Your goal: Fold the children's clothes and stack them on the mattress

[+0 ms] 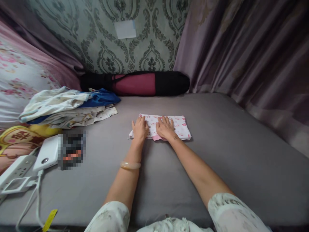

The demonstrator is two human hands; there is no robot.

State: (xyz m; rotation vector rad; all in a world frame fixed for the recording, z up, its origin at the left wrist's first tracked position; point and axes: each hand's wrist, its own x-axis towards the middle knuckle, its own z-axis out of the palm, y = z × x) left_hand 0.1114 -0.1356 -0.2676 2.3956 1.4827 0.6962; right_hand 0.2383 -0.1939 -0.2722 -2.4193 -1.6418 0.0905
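Note:
A small folded white cloth with pink prints [177, 124] lies on the grey bed sheet [217, 154] in the middle of the view. My left hand [140, 128] rests flat on the cloth's left part, fingers stretched out. My right hand [165, 128] lies flat beside it on the cloth's middle, fingers spread. Neither hand grips anything. A pale bangle [130, 165] sits on my left wrist.
A pile of folded clothes [67, 108] lies at the left. A black and maroon roll [135, 83] lies against the patterned wall. A white power strip [14, 175], a white box [47, 153] and cables sit at the near left. Curtains hang on the right.

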